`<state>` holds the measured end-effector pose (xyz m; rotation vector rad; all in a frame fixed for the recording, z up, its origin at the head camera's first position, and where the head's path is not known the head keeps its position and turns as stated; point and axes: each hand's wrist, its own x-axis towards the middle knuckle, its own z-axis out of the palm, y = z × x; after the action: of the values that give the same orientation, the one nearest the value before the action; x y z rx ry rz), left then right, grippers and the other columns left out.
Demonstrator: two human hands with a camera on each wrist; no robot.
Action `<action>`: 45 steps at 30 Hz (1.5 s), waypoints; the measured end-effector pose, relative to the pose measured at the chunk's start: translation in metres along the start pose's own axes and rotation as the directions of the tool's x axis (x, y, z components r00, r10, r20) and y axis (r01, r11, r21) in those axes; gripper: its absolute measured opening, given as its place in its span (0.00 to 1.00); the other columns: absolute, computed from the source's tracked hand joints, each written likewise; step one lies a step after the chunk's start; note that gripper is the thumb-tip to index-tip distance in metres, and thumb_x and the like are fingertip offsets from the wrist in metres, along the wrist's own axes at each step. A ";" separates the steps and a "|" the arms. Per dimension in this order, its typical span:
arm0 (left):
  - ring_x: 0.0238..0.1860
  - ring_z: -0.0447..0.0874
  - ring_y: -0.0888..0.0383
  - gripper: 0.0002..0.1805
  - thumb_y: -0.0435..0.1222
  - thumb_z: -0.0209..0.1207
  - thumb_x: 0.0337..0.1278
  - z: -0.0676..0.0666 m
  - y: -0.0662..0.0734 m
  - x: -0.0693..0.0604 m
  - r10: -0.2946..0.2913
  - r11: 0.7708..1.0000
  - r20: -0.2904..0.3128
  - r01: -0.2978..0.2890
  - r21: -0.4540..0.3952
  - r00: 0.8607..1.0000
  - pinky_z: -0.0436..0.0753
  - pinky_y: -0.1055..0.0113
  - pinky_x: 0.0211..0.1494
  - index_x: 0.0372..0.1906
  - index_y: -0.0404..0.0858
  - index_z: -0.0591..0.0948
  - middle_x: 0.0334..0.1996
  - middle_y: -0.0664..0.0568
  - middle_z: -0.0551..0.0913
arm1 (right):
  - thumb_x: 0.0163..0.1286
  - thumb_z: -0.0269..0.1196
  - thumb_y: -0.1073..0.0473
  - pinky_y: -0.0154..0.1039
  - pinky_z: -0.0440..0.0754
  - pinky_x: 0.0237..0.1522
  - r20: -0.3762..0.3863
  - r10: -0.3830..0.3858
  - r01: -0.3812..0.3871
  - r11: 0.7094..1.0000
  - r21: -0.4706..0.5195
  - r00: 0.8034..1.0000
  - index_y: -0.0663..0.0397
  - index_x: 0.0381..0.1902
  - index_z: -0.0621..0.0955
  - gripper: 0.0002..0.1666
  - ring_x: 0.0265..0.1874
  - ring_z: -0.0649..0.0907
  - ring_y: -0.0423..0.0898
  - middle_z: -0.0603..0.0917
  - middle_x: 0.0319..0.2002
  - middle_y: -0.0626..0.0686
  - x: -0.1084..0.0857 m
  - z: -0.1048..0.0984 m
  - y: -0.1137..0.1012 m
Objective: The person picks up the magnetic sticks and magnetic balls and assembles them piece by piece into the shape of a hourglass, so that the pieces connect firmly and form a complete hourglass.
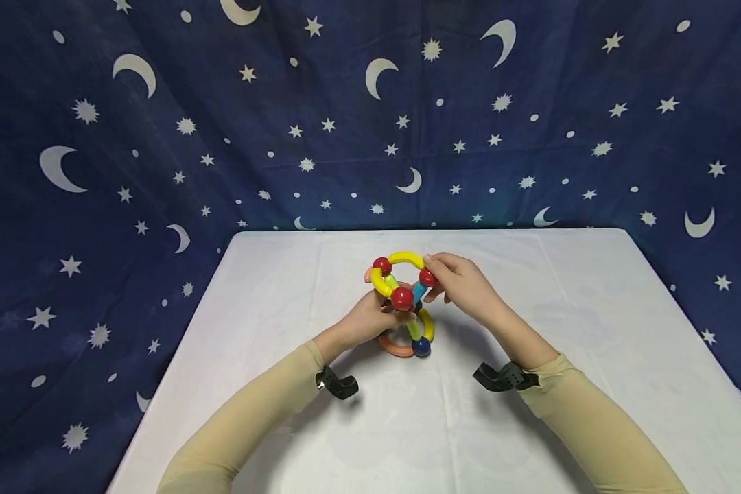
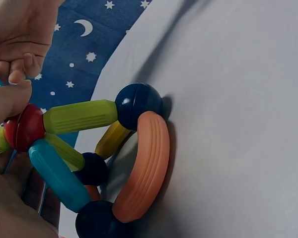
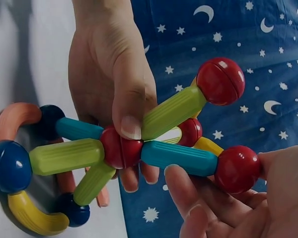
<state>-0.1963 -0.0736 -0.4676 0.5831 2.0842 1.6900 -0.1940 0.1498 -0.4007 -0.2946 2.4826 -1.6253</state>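
Note:
A magnetic ball-and-rod model point(image 1: 412, 329) stands on the table, its lower ring of blue balls point(image 3: 10, 166) joined by curved orange rods point(image 2: 144, 168) and a yellow one. Straight green and blue rods rise from there to a central red ball point(image 3: 121, 151), which my left hand point(image 1: 367, 320) grips, thumb over it. More straight rods fan upward to a top ring of red balls point(image 1: 402, 298) and curved yellow rods point(image 1: 405, 259). My right hand point(image 1: 466, 285) pinches the right-hand red ball point(image 3: 238, 169), its fingers near the blue rod point(image 3: 179, 157).
A white-covered table point(image 1: 358, 439) carries the model near its middle. Dark blue cloth point(image 1: 346, 137) with moons and stars hangs behind and at the sides. Black straps point(image 1: 506, 377) sit at both wrists.

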 end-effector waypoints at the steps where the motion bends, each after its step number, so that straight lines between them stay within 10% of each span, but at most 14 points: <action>1: 0.56 0.80 0.55 0.27 0.39 0.69 0.63 0.000 0.000 -0.001 -0.021 1.000 -0.004 0.021 0.006 1.000 0.74 0.56 0.64 0.65 0.42 0.75 0.56 0.53 0.82 | 0.81 0.50 0.36 0.44 0.80 0.32 0.004 0.003 -0.003 1.000 0.010 1.000 0.60 0.54 0.81 0.32 0.32 0.88 0.51 0.87 0.38 0.56 0.001 0.000 0.001; 17: 0.56 0.80 0.48 0.25 0.46 0.70 0.61 -0.012 -0.006 -0.007 -0.121 0.992 -0.046 0.123 0.036 0.992 0.79 0.58 0.57 0.60 0.42 0.80 0.52 0.53 0.84 | 0.81 0.53 0.41 0.42 0.79 0.35 0.062 -0.003 -0.002 0.997 0.081 0.998 0.63 0.56 0.81 0.29 0.35 0.88 0.53 0.87 0.43 0.58 0.008 0.001 0.007; 26: 0.61 0.78 0.54 0.24 0.46 0.71 0.61 -0.018 -0.011 -0.017 -0.053 0.996 -0.094 0.059 0.065 0.994 0.73 0.52 0.67 0.59 0.44 0.81 0.52 0.56 0.84 | 0.82 0.45 0.36 0.39 0.80 0.34 0.096 0.014 -0.026 0.992 0.127 0.995 0.63 0.58 0.82 0.37 0.35 0.88 0.51 0.89 0.38 0.60 0.027 0.004 0.014; 32: 0.65 0.74 0.56 0.25 0.46 0.69 0.62 -0.025 -0.013 -0.027 -0.057 0.998 -0.048 0.058 0.033 0.997 0.71 0.49 0.69 0.61 0.47 0.78 0.57 0.57 0.82 | 0.82 0.52 0.43 0.47 0.81 0.42 0.074 -0.010 0.014 0.998 -0.056 0.997 0.56 0.59 0.83 0.26 0.42 0.83 0.55 0.87 0.46 0.57 0.062 0.014 0.036; 36: 0.66 0.73 0.56 0.24 0.47 0.69 0.63 -0.026 -0.014 -0.031 -0.060 0.997 -0.036 0.061 0.036 0.998 0.70 0.50 0.69 0.62 0.48 0.79 0.57 0.58 0.82 | 0.76 0.62 0.55 0.56 0.75 0.59 0.164 -0.092 0.140 0.938 -0.317 0.982 0.51 0.63 0.81 0.20 0.56 0.78 0.56 0.83 0.57 0.54 0.088 0.028 0.046; 41: 0.64 0.74 0.58 0.23 0.43 0.69 0.63 -0.023 -0.015 -0.034 -0.017 0.997 -0.074 0.023 0.073 0.997 0.68 0.47 0.70 0.61 0.48 0.79 0.56 0.59 0.82 | 0.76 0.61 0.57 0.61 0.65 0.69 0.341 -0.196 0.357 0.780 -0.514 0.919 0.50 0.72 0.74 0.29 0.69 0.70 0.58 0.74 0.71 0.55 0.112 0.044 0.052; 45: 0.62 0.75 0.56 0.23 0.38 0.69 0.62 -0.019 -0.015 -0.033 0.043 0.997 -0.079 -0.038 0.064 0.996 0.69 0.44 0.69 0.61 0.45 0.78 0.57 0.57 0.81 | 0.78 0.58 0.53 0.65 0.64 0.68 0.378 -0.149 0.356 0.742 -0.568 0.914 0.44 0.76 0.70 0.31 0.70 0.69 0.59 0.71 0.74 0.53 0.121 0.054 0.058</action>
<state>-0.1803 -0.1096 -0.4773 0.5891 2.2028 1.7024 -0.3025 0.0949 -0.4787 -0.9353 2.7207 -0.6531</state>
